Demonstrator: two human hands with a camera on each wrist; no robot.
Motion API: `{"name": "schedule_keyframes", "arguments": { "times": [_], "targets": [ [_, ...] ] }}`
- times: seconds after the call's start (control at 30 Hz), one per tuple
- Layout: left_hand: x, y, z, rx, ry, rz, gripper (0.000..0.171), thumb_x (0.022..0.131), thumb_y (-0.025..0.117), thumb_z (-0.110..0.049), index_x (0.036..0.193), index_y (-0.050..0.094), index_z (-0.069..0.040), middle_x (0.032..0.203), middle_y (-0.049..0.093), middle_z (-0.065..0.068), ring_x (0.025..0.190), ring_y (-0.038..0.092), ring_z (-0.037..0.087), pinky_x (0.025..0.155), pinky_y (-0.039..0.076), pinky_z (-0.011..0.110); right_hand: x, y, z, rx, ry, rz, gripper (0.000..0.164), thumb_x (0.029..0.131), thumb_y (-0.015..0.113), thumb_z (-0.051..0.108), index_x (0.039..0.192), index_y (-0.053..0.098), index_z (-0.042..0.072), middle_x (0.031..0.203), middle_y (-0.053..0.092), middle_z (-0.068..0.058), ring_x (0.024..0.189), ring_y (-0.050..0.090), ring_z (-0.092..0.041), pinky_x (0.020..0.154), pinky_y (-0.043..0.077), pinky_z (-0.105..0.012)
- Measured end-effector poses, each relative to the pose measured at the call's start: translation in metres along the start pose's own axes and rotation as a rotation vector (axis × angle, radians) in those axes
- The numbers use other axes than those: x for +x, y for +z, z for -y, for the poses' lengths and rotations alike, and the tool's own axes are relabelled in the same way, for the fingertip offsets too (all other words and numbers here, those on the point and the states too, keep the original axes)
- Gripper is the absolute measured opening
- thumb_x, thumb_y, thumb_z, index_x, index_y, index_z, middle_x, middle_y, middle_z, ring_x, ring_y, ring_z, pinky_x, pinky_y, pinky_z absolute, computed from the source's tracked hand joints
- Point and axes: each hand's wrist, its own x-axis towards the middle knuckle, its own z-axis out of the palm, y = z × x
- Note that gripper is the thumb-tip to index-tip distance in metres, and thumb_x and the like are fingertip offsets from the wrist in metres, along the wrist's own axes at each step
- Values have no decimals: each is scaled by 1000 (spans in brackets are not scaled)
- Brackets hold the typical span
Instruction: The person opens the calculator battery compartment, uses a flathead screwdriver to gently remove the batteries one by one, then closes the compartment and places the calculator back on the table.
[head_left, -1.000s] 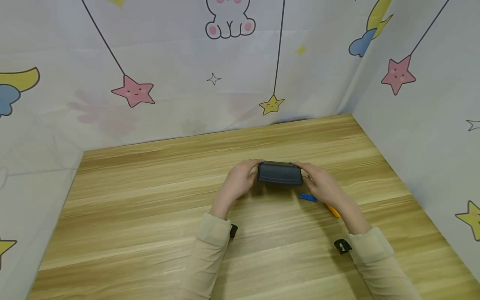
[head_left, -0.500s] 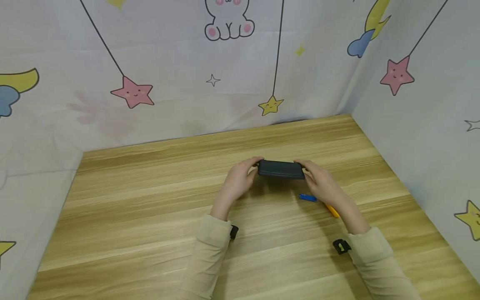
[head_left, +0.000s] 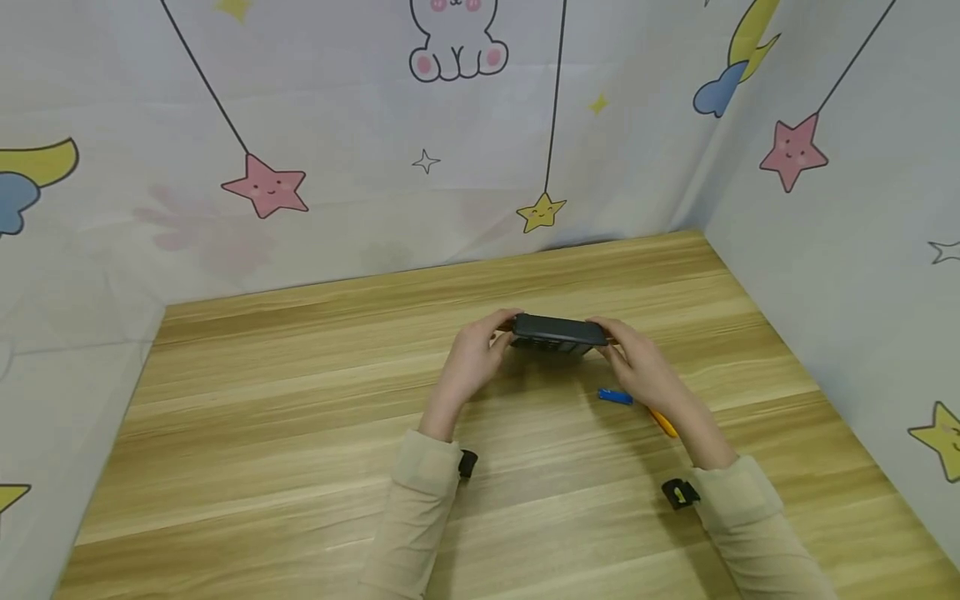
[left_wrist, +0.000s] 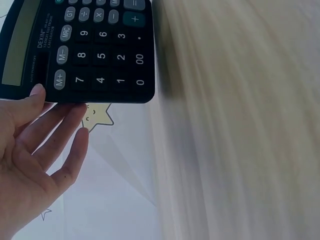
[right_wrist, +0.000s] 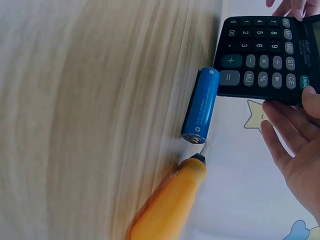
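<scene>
A black calculator (head_left: 560,329) is held between both hands, tilted up, its grey and black keys facing me in the wrist views. My left hand (head_left: 471,358) pinches one side edge near the display, thumb on the front and fingers behind. On the opposite edge my right hand (head_left: 637,360) grips it the same way, thumb by the ON key. A blue battery (right_wrist: 201,106) lies on the table near the right hand. Beside it is a screwdriver (right_wrist: 170,205) with an orange handle, partly hidden under the right wrist in the head view. Whether the calculator's lower edge touches the table, I cannot tell.
The wood-grain table (head_left: 300,400) reaches back to a white cloth wall (head_left: 337,108) printed with stars and an animal. Another cloth wall (head_left: 862,250) stands along the right edge. Black wrist straps (head_left: 681,493) sit at the cuffs.
The calculator has been tilted: its dark broad face turned out of sight in the head view, and its narrow edge and underside now show. Both hands turned with it. Battery and screwdriver stayed put.
</scene>
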Motion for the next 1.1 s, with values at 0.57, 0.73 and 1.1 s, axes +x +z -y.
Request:
{"name": "schedule_keyframes", "arguments": {
  "times": [0.57, 0.73, 1.1],
  "targets": [
    [-3, 6, 1, -117, -75, -66, 33, 97, 56, -18, 128, 61, -10, 112, 71, 10, 104, 67, 22, 86, 54, 36, -2, 4, -4, 111, 62, 10, 38, 101, 46, 18, 137, 49, 7, 124, 63, -17, 110, 62, -32, 91, 50, -51],
    [-4, 9, 1, -144, -83, -116, 33, 96, 58, -19, 126, 63, -5, 112, 71, 13, 101, 68, 26, 86, 54, 38, -2, 5, -3, 162, 95, 10, 37, 102, 46, 20, 136, 50, 8, 122, 64, -15, 110, 62, -31, 95, 48, -52],
    [-4, 15, -5, -310, -216, -172, 34, 92, 63, -15, 125, 64, -6, 113, 71, 14, 103, 68, 26, 92, 51, 39, -2, 9, -1, 222, 202, -47, 33, 101, 47, 26, 123, 56, 2, 105, 66, -17, 94, 65, -33, 82, 53, -45]
  ]
}}
